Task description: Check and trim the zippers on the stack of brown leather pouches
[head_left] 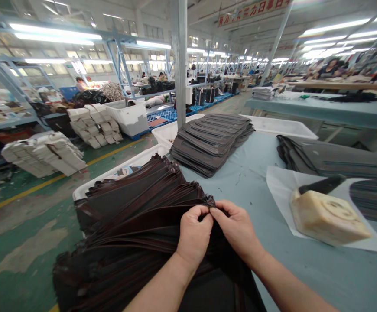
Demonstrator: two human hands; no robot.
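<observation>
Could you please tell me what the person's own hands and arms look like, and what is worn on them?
The left forearm and right forearm are bare, with no sleeve in view. The left hand and right hand wear no gloves; no ring, watch or bracelet shows.

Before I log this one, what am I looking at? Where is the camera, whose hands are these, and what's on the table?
No machine here: a person wears one camera on the head, looking forward and down at their own bare hands. The left hand and right hand both pinch the top edge of fanned brown pieces at the near corner of the table. Beyond lie a grey stack and, on the right, a pale block on a white sheet.
</observation>
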